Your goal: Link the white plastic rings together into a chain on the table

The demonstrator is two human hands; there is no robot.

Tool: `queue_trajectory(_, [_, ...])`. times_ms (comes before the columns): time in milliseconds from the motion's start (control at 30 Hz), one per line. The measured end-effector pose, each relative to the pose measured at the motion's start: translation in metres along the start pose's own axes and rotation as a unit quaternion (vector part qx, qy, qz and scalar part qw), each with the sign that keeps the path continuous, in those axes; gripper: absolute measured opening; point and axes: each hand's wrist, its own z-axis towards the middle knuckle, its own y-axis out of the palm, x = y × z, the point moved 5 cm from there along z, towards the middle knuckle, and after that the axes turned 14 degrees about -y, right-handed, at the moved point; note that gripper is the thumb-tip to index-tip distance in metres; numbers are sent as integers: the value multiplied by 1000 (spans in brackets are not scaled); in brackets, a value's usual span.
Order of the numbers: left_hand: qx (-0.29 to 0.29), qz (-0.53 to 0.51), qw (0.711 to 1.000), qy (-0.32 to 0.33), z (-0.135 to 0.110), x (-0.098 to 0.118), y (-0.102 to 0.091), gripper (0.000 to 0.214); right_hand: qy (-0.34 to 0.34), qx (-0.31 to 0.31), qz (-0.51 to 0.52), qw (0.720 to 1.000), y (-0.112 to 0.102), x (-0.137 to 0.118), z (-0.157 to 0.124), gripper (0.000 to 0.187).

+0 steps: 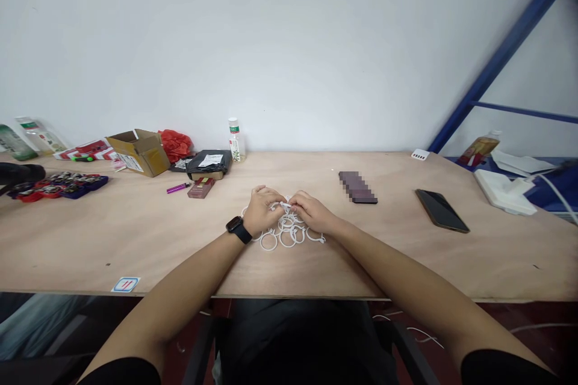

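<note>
Over a pile of white plastic rings (269,242), my left hand (262,209) and my right hand (311,210) come together at the fingertips. Between them they pinch a small white plastic ring (286,205), partly covered by the fingers. Both hands are closed. Several rings lie loose and overlapping on the table below, and some show small tabs on their outer edge. A black smartwatch sits on my left wrist.
On the wooden table (180,240), a purple lighter (177,188), a dark red box (201,187), a black parcel (209,162), an open cardboard box (139,152) and a bottle (235,141) stand leftward. Rightward lie a pixelated dark object (357,187), a phone (441,210) and a white charger (504,192).
</note>
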Motion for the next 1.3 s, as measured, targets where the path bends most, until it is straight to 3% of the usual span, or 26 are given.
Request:
queue_trajectory(233, [12, -10, 1000, 12, 2, -4, -2, 22, -4, 2, 3, 1000, 0, -2, 0, 14])
queue_trajectory(400, [-18, 19, 1000, 1, -1, -3, -2, 28, 56, 103, 1, 993, -16, 12, -6, 25])
queue_trajectory(567, [-49, 31, 998, -19, -2, -2, 2, 24, 94, 182, 38, 978, -23, 18, -10, 22])
queue_trajectory(700, [-37, 41, 998, -9, -2, -3, 3, 36, 82, 177, 99, 976, -19, 7, -6, 18])
queue_trajectory(867, [-52, 37, 998, 26, -3, -2, 6, 29, 49, 154, 144, 976, -15, -9, 0, 17])
queue_trajectory(1100, [-51, 22, 997, 62, -4, 5, 4, 27, 95, 193, 165, 962, -12, 9, -8, 14])
queue_trajectory(1300, [-35, 10, 997, 65, -4, 5, 2, 26, 104, 189, 172, 961, -13, 12, -8, 14])
